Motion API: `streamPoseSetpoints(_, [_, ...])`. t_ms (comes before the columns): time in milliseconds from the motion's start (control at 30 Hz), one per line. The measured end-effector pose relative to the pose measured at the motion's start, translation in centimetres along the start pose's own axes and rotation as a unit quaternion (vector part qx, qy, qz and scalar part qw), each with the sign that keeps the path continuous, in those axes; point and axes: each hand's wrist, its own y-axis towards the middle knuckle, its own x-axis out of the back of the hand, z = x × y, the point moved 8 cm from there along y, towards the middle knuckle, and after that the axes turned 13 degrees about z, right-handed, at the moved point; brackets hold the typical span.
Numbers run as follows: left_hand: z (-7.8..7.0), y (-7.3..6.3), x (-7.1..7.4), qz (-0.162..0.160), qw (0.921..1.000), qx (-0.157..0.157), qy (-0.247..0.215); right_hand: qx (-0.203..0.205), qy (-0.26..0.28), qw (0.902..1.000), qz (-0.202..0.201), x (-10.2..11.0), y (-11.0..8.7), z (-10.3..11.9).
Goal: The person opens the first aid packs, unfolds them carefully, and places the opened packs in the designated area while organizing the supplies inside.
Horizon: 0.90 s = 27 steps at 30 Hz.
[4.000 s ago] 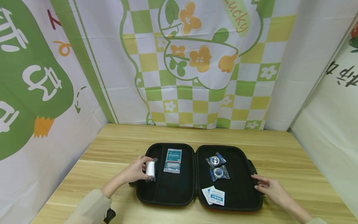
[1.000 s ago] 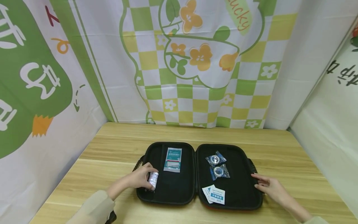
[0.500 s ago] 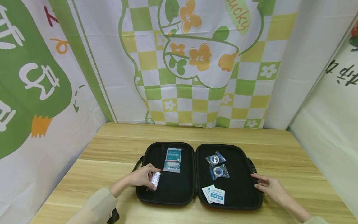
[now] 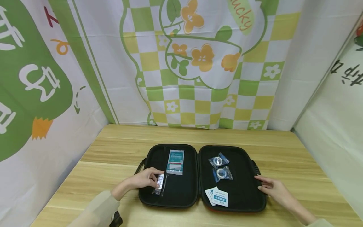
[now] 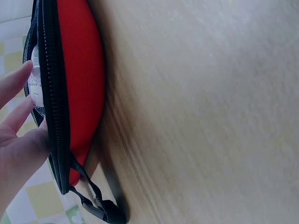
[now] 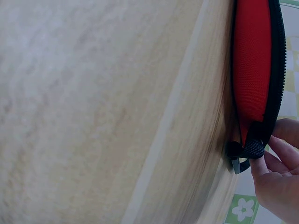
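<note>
A zippered case (image 4: 178, 197), black inside and red outside, lies opened flat on the table. My left hand (image 4: 146, 178) holds a white bandage roll (image 4: 160, 181) in clear wrap, low in the left half, thumb and fingers around it. A dark pocket edge stands raised along the roll's right side. In the left wrist view the roll (image 5: 35, 86) shows between the fingertips, partly hidden behind the zippered rim. At the far right, my right hand (image 4: 270, 187) pinches the case's rim beside the handle (image 6: 252, 144).
A teal-and-white packet (image 4: 175, 162) lies higher in the left half. The right half bears two wrapped rolls (image 4: 217, 161) and white-blue sachets (image 4: 219, 197). A carrying strap (image 4: 140, 165) sticks out at the left. Printed curtains (image 4: 187, 104) surround the wooden table (image 4: 119, 142).
The left hand has brought the bandage roll down and then rightward to the pocket edge, which now stands up beside it. The right hand has stayed at the rim.
</note>
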Motion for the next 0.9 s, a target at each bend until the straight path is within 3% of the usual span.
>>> streamPoseSetpoints(267, [-0.2, 0.5, -0.3, 0.005, 0.9984, -0.03, -0.047, 0.001, 0.0, 1.0, -0.005, 0.1, 0.0, -0.1])
streamPoseSetpoints(500, [0.2, 1.1, -0.3, -0.047, 0.9951, -0.037, -0.078, 0.009, -0.009, 0.9999, -0.011, 0.1, 0.0, 0.0])
streamPoseSetpoints(667, [0.6, 2.0, -0.6, -0.066, 0.9884, -0.039, -0.131, 0.015, -0.013, 0.9997, -0.014, 0.1, 0.0, 0.1])
streamPoseSetpoints(900, [1.1, 2.8, -1.5, -0.055, 0.9691, -0.019, -0.24, 0.018, -0.028, 0.999, -0.031, 0.2, 0.0, 0.2])
